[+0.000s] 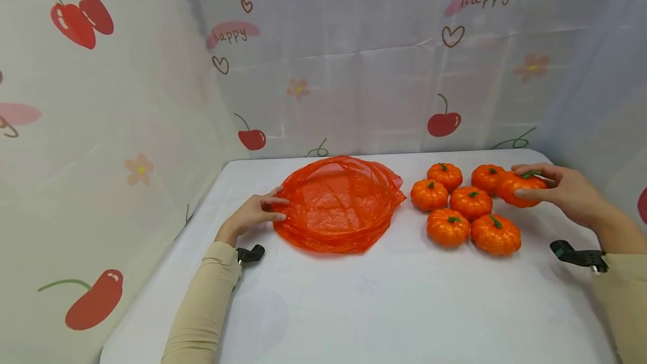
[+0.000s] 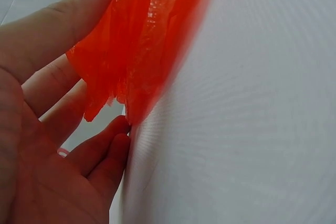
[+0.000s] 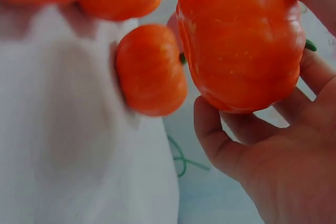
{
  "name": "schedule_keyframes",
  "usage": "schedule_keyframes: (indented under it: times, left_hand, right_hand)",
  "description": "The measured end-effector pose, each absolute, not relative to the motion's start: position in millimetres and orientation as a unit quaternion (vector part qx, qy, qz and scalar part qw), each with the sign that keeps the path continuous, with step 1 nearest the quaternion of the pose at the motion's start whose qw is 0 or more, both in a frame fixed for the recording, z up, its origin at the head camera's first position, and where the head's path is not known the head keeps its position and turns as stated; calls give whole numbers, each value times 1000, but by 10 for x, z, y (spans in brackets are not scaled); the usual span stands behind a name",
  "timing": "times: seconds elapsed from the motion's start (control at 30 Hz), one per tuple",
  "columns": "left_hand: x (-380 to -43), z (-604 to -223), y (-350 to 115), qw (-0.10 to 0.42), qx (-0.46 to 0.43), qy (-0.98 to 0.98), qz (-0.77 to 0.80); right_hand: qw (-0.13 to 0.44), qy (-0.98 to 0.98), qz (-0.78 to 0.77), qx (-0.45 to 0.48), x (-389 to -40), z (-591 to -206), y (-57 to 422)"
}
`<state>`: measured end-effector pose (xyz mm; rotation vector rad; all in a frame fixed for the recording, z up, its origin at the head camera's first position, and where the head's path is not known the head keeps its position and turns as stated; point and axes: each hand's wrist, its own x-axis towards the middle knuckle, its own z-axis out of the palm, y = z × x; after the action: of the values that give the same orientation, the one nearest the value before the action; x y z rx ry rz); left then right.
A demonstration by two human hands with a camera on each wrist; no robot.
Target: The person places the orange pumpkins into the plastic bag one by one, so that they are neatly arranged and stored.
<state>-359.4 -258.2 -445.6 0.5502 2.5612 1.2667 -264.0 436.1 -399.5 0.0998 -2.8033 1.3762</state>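
An orange-red plastic bag lies spread on the table with its mouth open and its rim crumpled. At its left rim, my left hand holds the thin film between thumb and fingers; the left wrist view shows the gathered bag edge beside the thumb. Over on the right, my right hand grips a small orange toy pumpkin with a green stem. In the right wrist view this pumpkin is off the table, with the fingers wrapped along its side.
Several similar pumpkins stand in a cluster on the white table, between the bag and my right hand. Behind the table hangs a pale curtain printed with cherries and hearts; more of it closes off both sides.
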Motion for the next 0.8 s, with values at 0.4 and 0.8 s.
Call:
schedule_keyframes:
  times: [0.4,0.8]
  left_hand:
    - [-3599,-4470,-2597,122,187,864,451]
    - [-3590,-4467,-2583,118,180,870,444]
  right_hand:
    - [-8,-880,474,38,-2665,-3686,3962]
    - [-19,-882,470,36,-2819,-3550,3457]
